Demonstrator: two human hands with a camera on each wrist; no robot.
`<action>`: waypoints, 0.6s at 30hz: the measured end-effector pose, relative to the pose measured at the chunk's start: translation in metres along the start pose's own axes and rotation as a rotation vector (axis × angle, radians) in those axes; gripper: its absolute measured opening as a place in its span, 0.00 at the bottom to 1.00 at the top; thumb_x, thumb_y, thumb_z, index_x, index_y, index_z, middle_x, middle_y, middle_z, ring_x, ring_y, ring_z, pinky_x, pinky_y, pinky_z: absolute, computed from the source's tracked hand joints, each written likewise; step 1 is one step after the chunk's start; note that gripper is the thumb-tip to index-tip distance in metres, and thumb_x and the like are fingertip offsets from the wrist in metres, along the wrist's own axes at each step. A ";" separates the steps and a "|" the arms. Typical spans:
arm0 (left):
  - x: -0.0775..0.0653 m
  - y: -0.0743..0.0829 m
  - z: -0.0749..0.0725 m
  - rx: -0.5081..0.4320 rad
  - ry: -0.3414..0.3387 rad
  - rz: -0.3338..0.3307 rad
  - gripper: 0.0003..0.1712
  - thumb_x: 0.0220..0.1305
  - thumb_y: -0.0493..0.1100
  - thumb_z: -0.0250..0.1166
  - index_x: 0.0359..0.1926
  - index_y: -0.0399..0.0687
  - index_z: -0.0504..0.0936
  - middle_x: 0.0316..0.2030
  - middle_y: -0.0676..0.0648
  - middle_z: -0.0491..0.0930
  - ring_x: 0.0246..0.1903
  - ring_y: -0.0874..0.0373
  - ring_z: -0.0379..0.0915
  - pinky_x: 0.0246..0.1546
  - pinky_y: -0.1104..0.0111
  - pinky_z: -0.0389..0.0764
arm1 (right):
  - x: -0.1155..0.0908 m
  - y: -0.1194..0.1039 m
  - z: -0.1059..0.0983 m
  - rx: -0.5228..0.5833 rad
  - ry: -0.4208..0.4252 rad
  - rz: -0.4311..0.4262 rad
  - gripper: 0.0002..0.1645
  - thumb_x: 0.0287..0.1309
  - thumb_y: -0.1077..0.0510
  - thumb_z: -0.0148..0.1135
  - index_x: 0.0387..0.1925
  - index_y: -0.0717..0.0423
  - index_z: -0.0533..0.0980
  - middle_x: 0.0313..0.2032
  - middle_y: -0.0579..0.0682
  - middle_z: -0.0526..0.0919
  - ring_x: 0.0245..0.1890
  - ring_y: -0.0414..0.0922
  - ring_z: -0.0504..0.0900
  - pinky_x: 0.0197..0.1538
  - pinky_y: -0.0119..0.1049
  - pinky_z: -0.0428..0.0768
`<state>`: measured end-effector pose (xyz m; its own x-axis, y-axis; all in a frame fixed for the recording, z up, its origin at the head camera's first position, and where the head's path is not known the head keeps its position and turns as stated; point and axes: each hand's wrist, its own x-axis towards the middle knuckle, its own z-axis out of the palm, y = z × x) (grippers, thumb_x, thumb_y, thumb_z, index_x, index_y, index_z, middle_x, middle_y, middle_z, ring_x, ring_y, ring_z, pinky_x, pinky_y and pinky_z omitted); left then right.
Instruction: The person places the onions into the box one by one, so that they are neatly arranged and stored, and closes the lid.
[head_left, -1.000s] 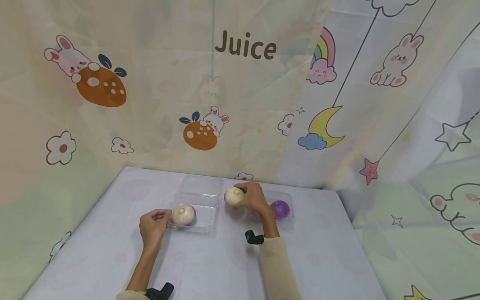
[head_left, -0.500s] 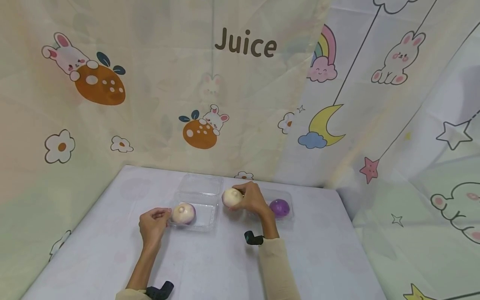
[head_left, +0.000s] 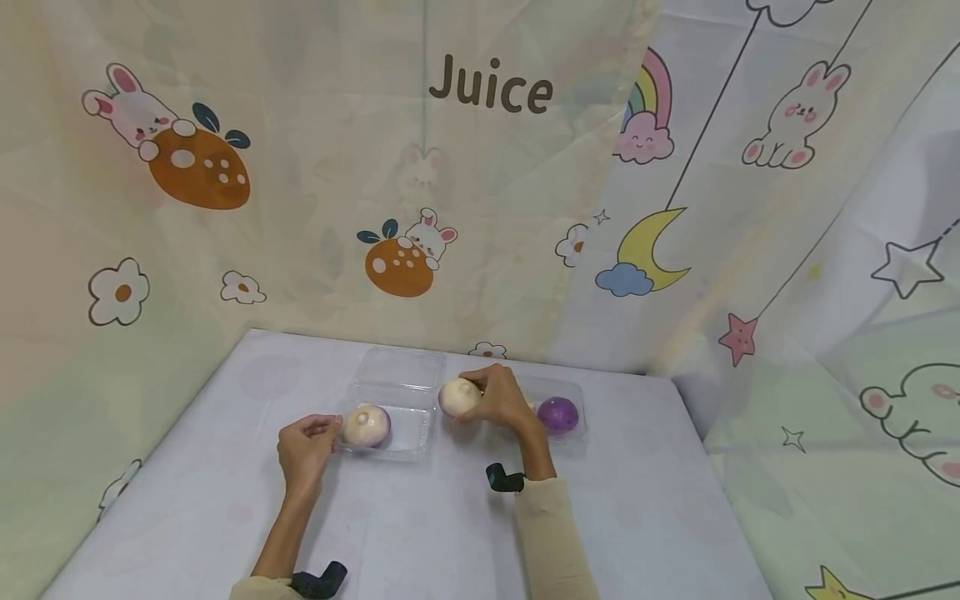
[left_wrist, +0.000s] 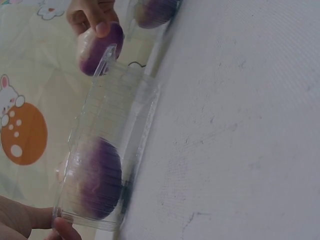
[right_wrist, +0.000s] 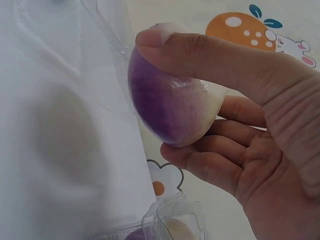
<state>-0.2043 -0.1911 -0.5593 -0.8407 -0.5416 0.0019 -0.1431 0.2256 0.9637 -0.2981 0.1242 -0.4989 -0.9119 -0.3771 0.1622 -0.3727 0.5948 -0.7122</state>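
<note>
My left hand point(head_left: 307, 450) pinches the near left edge of a clear plastic clamshell box point(head_left: 411, 433) whose lid point(head_left: 401, 369) lies open toward the back. In the box's left part sits one purple-and-white onion point(head_left: 367, 427), nub up. My right hand point(head_left: 502, 400) holds another such onion point(right_wrist: 172, 102) between thumb and fingers, in the air just right of the box. Its pale nubbed end shows in the head view, its purple end in the right wrist view. Both wrist views show the boxes' clear walls, and the left wrist view shows my left thumb and finger point(left_wrist: 65, 227) on the rim.
A second clear box point(head_left: 582, 410) stands at the right, partly hidden by my right hand. It contains a purple onion point(head_left: 558, 415), and something cream-coloured shows beside that. A printed cloth point(head_left: 300, 250) hangs behind the white table point(head_left: 420, 533).
My right hand has moved slightly left with its onion, closer to the open box. The left hand stays on the box edge.
</note>
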 end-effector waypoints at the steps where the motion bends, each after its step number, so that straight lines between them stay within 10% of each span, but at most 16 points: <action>1: 0.000 0.000 0.000 0.001 0.000 -0.001 0.10 0.71 0.37 0.72 0.44 0.30 0.90 0.31 0.43 0.89 0.20 0.62 0.78 0.22 0.73 0.83 | 0.000 -0.001 0.000 0.002 -0.003 0.001 0.46 0.29 0.61 0.96 0.58 0.61 0.88 0.52 0.57 0.94 0.56 0.51 0.92 0.60 0.47 0.89; 18: 0.000 -0.001 0.001 -0.002 -0.003 0.002 0.10 0.72 0.37 0.72 0.45 0.30 0.90 0.33 0.38 0.89 0.21 0.61 0.77 0.20 0.74 0.81 | 0.000 -0.016 0.012 -0.027 -0.074 -0.025 0.44 0.31 0.58 0.95 0.58 0.57 0.89 0.51 0.53 0.94 0.55 0.47 0.92 0.59 0.43 0.89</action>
<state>-0.2049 -0.1908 -0.5604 -0.8423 -0.5391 0.0030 -0.1404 0.2247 0.9643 -0.2899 0.1062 -0.4959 -0.8874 -0.4428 0.1284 -0.4007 0.6029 -0.6899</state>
